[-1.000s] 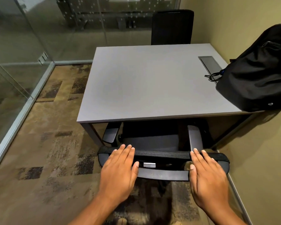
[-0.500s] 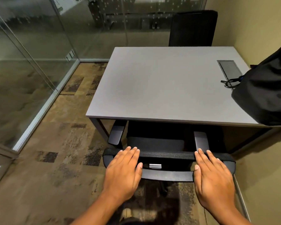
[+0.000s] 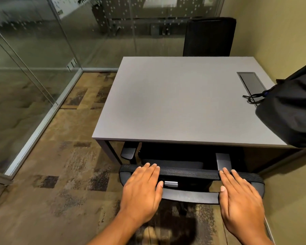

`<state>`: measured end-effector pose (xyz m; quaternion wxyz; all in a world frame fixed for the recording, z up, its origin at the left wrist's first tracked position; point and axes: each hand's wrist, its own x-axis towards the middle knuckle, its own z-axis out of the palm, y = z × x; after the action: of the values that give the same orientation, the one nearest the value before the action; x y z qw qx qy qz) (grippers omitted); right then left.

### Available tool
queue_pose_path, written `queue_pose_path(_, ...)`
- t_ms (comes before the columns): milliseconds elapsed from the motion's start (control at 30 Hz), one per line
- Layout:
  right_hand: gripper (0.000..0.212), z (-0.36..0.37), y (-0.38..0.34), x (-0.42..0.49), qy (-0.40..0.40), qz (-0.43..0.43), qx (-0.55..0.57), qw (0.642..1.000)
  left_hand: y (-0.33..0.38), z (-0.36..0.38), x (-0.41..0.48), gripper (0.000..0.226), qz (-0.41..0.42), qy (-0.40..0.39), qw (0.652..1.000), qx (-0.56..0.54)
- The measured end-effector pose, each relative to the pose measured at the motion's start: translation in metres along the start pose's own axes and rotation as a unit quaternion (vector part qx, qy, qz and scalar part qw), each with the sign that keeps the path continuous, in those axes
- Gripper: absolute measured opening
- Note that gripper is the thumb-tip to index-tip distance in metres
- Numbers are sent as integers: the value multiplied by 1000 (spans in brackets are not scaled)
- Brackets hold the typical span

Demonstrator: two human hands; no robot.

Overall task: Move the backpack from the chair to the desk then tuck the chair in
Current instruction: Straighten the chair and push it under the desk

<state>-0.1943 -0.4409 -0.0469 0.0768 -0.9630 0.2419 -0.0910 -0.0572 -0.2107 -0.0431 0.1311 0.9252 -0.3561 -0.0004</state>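
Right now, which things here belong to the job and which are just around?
Job: backpack, desk, near chair, left hand, right hand.
Around: far chair, cable hatch, glass wall.

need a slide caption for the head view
Both flat hands, left hand and right hand, on black mesh chair under grey desk.

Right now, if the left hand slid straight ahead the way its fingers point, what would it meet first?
The left hand lies flat on the black mesh chair back. Straight ahead its fingers would likely pass over the chair's seat and meet the near edge of the grey rectangular desk, though height and depth are unclear.
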Motion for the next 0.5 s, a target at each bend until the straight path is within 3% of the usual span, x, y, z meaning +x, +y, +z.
queue_pose_path(500,55,10,14,54,16,-2,-25,1000,-3,9,56,53,6,2,1000,15)
